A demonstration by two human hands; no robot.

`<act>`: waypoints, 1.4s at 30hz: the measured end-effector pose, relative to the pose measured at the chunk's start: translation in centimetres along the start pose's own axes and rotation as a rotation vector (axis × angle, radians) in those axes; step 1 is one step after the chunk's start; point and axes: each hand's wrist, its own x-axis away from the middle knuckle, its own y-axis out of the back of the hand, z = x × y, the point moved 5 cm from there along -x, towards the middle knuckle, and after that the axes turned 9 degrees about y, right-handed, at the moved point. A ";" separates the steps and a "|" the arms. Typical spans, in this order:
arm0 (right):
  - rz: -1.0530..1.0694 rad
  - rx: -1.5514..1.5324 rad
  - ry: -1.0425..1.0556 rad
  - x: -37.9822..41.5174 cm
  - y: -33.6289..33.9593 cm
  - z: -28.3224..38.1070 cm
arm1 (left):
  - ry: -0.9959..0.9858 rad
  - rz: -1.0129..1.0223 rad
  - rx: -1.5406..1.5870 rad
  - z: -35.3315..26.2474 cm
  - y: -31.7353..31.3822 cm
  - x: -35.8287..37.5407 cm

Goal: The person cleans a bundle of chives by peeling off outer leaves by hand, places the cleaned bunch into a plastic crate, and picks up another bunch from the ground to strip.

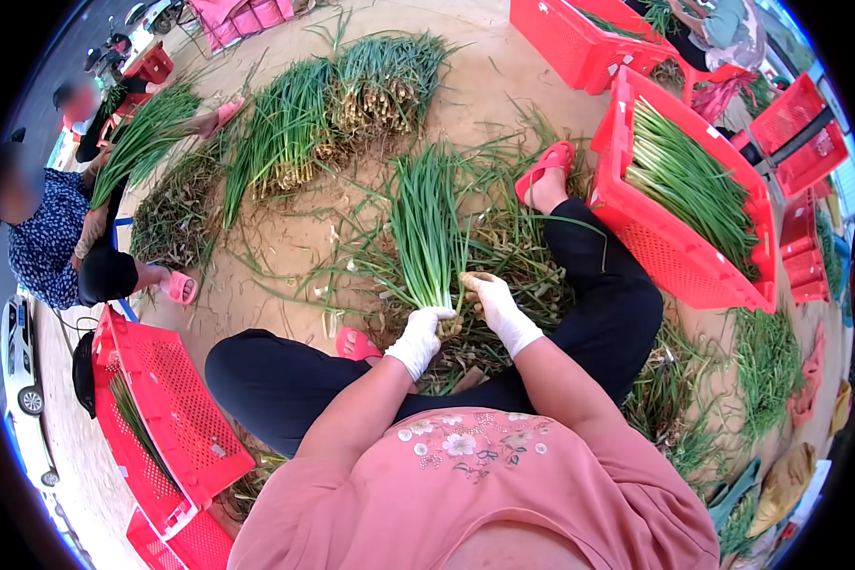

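A bunch of green onions [424,223] points away from me, its pale root ends toward my body. Around its lower stalks my left hand [422,337], in a white glove, is closed. Close by on the right, my gloved right hand [497,309] has its fingertips pinched together beside the stalks; what lies between them is too small to make out. Loose leaves and trimmings [513,247] cover the ground beneath the bunch and between my legs.
Large bundles of green onions [299,123] lie ahead. A red crate [636,237] of green onions stands to my right, another red crate [176,418] to my left. At far left a person [52,228] holds green onions; another person [722,38] sits at upper right.
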 end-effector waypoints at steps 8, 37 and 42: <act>0.049 -0.333 -0.179 -7.4 0.7 -2.4 | -0.016 -0.067 -0.077 -1.0 0.0 4.0; 0.288 -0.237 -0.077 0.5 -2.7 -1.0 | -0.008 0.097 0.238 -2.0 -0.2 3.1; 0.130 -0.122 -0.046 2.1 -1.5 0.1 | -0.083 0.062 0.168 -2.2 -0.3 2.7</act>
